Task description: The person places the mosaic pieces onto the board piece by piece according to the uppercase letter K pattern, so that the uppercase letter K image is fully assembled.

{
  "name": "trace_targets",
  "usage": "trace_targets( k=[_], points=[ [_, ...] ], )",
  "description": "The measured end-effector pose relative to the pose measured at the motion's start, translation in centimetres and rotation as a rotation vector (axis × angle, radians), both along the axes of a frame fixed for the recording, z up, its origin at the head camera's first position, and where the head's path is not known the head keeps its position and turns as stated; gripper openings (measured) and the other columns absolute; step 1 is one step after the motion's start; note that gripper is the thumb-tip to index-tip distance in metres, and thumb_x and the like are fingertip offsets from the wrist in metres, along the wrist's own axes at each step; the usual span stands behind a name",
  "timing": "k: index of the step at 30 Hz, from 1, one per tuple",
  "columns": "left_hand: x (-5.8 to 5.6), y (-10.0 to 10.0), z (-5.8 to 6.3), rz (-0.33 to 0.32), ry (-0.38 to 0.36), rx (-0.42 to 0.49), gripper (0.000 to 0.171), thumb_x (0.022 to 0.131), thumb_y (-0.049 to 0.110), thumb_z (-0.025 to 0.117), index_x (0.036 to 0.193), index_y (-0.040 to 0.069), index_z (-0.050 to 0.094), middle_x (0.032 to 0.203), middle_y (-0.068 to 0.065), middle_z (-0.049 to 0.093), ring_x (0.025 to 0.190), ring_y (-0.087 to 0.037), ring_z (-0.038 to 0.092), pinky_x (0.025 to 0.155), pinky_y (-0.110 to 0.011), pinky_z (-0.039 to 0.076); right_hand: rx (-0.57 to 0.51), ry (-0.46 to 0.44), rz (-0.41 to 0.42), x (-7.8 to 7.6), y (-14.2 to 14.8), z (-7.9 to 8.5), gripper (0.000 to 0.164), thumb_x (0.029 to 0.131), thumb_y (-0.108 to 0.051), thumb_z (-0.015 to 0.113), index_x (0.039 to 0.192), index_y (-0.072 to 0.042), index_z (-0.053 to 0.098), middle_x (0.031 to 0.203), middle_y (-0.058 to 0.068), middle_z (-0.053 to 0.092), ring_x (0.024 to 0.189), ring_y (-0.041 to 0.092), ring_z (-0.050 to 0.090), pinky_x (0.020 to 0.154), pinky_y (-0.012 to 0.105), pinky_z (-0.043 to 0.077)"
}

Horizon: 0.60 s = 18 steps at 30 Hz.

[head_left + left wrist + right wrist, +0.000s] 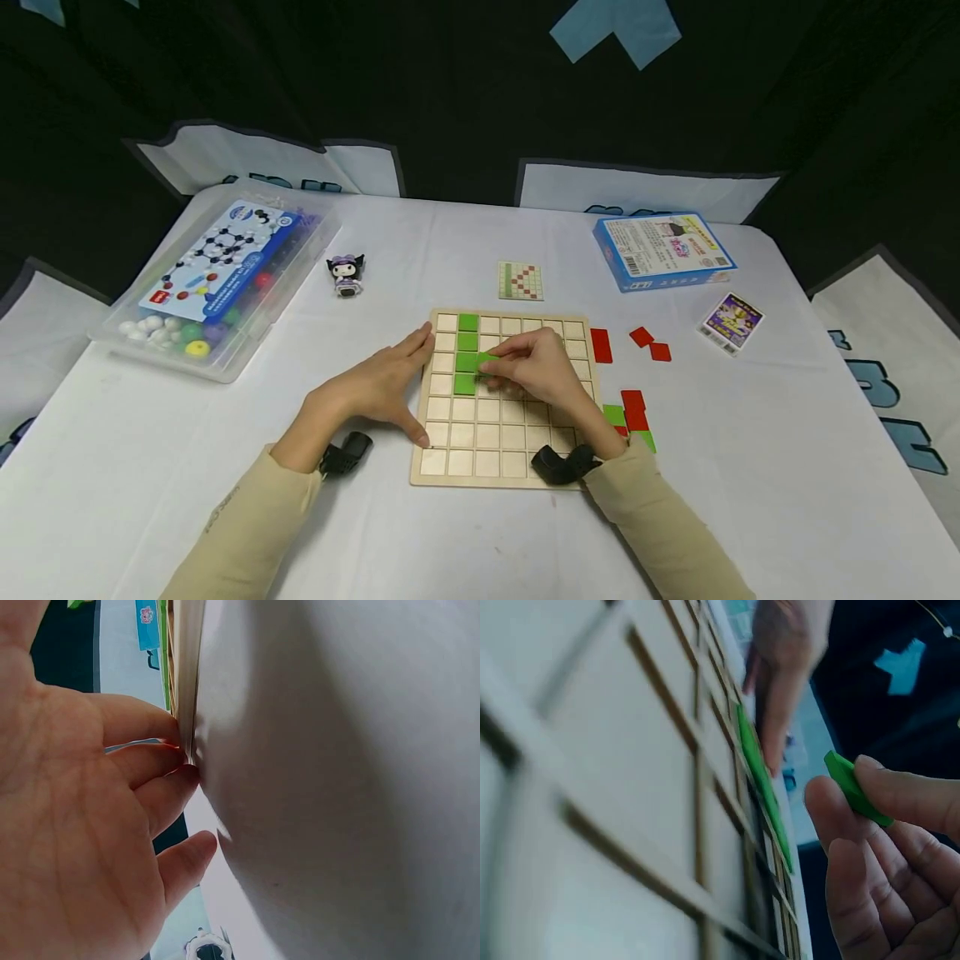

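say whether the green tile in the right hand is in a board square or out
Out: in the right wrist view, the right hand pinches the green tile, with a visible gap between it and the wooden board.

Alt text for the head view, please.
A person's right hand pinches a green tile over a gridded wooden board, next to a column of four green tiles, while the left hand touches the board's left edge. Around the board on a white-covered table: loose red and green tiles, a pattern card, a figurine, a clear case and a blue box.
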State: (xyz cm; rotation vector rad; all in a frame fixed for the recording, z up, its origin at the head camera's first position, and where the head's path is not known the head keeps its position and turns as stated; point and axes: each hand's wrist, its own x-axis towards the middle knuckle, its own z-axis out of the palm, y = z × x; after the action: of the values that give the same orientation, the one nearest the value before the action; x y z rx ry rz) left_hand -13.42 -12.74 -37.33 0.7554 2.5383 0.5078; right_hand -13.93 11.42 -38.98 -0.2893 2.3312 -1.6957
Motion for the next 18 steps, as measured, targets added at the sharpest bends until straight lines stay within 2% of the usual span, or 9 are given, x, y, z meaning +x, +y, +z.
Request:
trace_targets(
  k=[3, 7, 13, 18],
  points=[
    [0.0, 0.0, 0.0, 0.0, -0.001, 0.002, 0.136, 0.056, 0.048, 0.09, 0.151, -0.007, 0.01, 0.161, -0.021, -0.001, 0.148, -0.037, 0.011, 0.117, -0.054, 0.022, -0.02, -0.038, 0.031, 0.3, -0.6, -0.2, 0.019, 0.081, -0.006, 0.075, 0.095, 0.007, 0.073, 0.075, 0.021, 0.072, 0.058, 0.021, 0.07, 0.048, 0.024, 0.052],
    [0.0, 0.0, 0.0, -0.002, -0.003, -0.001, 0.136, 0.056, 0.049, 0.089, 0.151, -0.007, 0.01, 0.161, -0.021, -0.001, 0.148, -0.038, 0.011, 0.117, -0.054, 0.022, -0.028, -0.062, 0.08, 0.6, -1.0, -0.4, 0.019, 0.082, -0.003, 0.073, 0.096, 0.009, 0.072, 0.076, 0.023, 0.072, 0.056, 0.017, 0.069, 0.054, 0.03, 0.058],
    [0.0, -0.1, 0.0, 0.005, -0.012, 0.001, 0.136, 0.056, 0.049, 0.089, 0.151, -0.007, 0.009, 0.161, -0.02, -0.002, 0.148, -0.037, 0.011, 0.117, -0.054, 0.022, 0.021, -0.105, 0.208, 0.8, -1.3, -0.5, 0.017, 0.088, -0.003, 0.066, 0.098, 0.008, 0.072, 0.077, 0.02, 0.073, 0.06, 0.013, 0.069, 0.06, 0.031, 0.059],
    [0.0, -0.1, 0.0, 0.005, -0.009, 0.003, 0.135, 0.056, 0.048, 0.089, 0.151, -0.006, 0.01, 0.161, -0.02, -0.001, 0.148, -0.037, 0.01, 0.117, -0.054, 0.022, 0.07, -0.068, 0.278, 1.1, -1.5, -0.5, 0.016, 0.089, -0.003, 0.064, 0.096, 0.008, 0.072, 0.079, 0.018, 0.073, 0.063, 0.013, 0.069, 0.06, 0.028, 0.058]
  ],
)
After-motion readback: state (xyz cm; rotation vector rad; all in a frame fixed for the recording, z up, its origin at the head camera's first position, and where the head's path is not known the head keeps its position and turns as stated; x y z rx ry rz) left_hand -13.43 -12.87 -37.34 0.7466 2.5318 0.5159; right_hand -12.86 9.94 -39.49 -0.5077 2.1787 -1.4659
